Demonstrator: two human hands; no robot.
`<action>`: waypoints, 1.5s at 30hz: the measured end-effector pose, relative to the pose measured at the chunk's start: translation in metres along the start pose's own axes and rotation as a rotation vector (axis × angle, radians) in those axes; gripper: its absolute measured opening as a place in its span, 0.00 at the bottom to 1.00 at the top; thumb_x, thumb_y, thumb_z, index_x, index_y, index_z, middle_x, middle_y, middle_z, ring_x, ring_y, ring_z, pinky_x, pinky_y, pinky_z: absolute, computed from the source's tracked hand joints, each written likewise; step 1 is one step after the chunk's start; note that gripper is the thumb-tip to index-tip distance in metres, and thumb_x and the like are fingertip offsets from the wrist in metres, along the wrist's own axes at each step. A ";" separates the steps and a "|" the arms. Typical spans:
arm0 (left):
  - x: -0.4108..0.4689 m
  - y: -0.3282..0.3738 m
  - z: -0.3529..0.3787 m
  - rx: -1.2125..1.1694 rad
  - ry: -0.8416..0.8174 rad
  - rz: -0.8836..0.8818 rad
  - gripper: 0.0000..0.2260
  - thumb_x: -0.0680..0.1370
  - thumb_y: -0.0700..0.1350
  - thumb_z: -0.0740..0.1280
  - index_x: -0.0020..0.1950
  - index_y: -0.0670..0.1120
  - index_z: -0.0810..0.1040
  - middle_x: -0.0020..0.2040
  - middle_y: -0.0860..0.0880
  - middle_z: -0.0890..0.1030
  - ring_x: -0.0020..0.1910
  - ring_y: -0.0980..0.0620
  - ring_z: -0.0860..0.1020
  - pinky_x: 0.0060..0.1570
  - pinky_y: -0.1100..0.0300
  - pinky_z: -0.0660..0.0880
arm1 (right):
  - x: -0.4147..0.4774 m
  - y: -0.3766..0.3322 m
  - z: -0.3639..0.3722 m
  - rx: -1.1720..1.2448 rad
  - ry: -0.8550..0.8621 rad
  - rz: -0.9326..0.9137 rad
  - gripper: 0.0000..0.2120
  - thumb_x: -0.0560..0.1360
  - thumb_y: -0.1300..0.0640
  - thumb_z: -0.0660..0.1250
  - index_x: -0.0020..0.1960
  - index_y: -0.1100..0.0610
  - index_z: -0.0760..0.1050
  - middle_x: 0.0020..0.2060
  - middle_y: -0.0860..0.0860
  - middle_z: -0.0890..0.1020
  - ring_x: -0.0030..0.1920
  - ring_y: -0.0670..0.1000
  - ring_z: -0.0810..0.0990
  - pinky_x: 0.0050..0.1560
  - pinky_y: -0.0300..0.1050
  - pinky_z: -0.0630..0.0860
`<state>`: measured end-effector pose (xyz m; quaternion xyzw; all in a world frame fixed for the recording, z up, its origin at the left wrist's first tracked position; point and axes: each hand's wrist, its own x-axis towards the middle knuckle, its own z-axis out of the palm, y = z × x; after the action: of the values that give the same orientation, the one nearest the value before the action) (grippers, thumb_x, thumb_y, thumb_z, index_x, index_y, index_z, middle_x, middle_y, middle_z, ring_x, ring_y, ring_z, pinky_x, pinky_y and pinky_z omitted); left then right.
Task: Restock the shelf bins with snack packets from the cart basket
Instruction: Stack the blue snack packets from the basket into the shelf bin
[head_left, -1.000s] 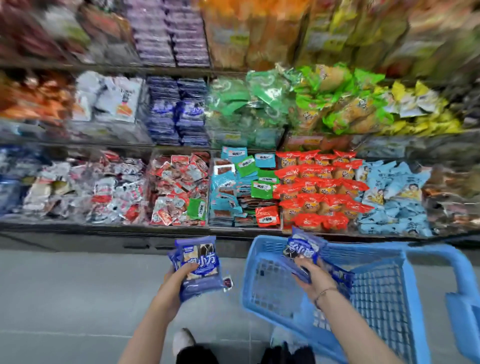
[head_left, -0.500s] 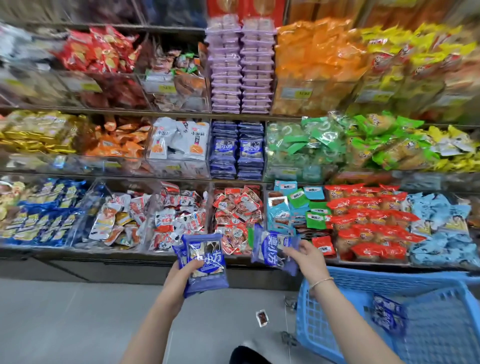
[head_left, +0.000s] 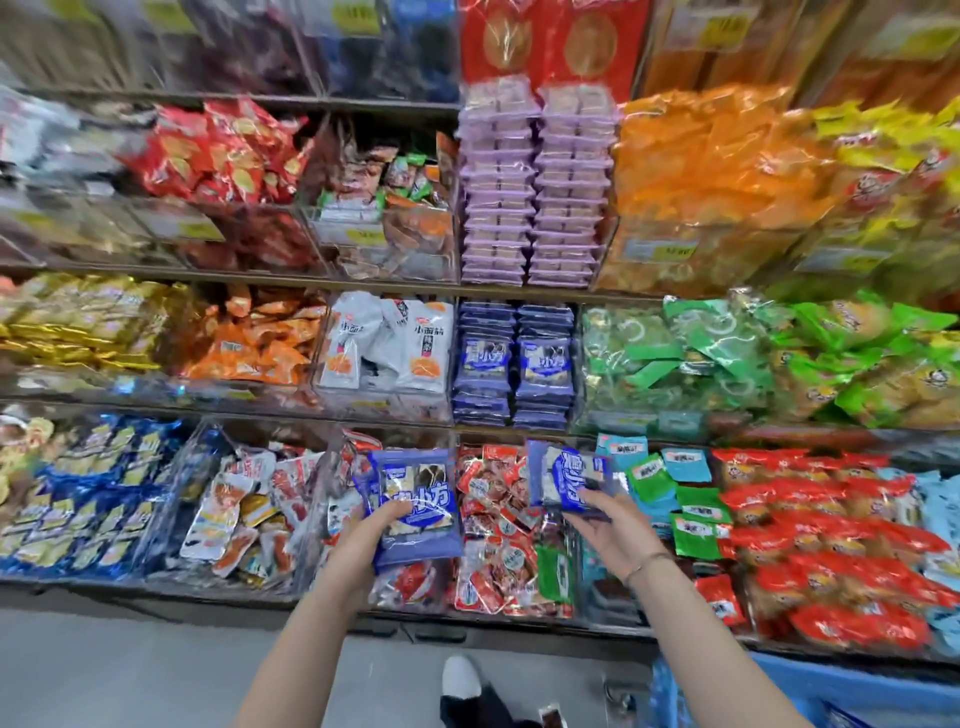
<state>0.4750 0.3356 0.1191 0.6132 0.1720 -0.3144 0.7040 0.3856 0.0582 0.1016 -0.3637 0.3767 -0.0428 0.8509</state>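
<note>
My left hand (head_left: 371, 527) grips a stack of blue snack packets (head_left: 415, 512) from below, held flat in front of the bottom shelf. My right hand (head_left: 605, 525) pinches another bunch of the same blue packets (head_left: 566, 475), tilted on edge. Both bunches hover just below the middle-shelf bin of matching blue packets (head_left: 514, 358), which stand in two neat piles. A corner of the blue cart basket (head_left: 841, 686) shows at the bottom right; its inside is mostly out of view.
Clear bins crowd three shelves: white packets (head_left: 387, 343) left of the blue bin, green ones (head_left: 675, 358) right of it, purple stacks (head_left: 535, 182) above, red packets (head_left: 498, 525) under my hands. A small packet (head_left: 551, 717) lies on the grey floor by my shoe (head_left: 462, 675).
The view has swung left and up from the basket to the shelves. Both hands rose with their blue packets and moved closer to the shelf, now in front of the bottom bins.
</note>
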 end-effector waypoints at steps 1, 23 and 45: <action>0.008 0.009 0.000 -0.006 0.002 0.004 0.22 0.75 0.43 0.69 0.68 0.41 0.71 0.58 0.39 0.80 0.44 0.43 0.79 0.42 0.53 0.75 | 0.010 -0.004 0.007 -0.025 -0.024 -0.010 0.15 0.75 0.70 0.63 0.60 0.59 0.67 0.58 0.60 0.74 0.54 0.55 0.77 0.43 0.47 0.81; 0.101 0.113 0.002 -0.117 -0.037 0.084 0.29 0.69 0.49 0.73 0.67 0.42 0.72 0.62 0.39 0.78 0.47 0.42 0.78 0.41 0.54 0.73 | 0.166 -0.080 0.176 -0.432 0.110 -0.154 0.06 0.75 0.56 0.67 0.43 0.57 0.74 0.41 0.57 0.76 0.38 0.51 0.75 0.41 0.44 0.75; 0.103 0.111 0.043 -0.029 -0.113 0.093 0.42 0.56 0.60 0.80 0.65 0.50 0.69 0.57 0.52 0.79 0.50 0.50 0.82 0.41 0.56 0.78 | 0.079 -0.030 0.179 -1.087 -0.370 -0.308 0.23 0.71 0.40 0.68 0.61 0.48 0.67 0.52 0.40 0.76 0.53 0.37 0.78 0.51 0.30 0.73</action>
<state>0.6182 0.2757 0.1459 0.5917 0.1077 -0.3130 0.7351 0.5682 0.1139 0.1535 -0.7990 0.1331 0.0974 0.5783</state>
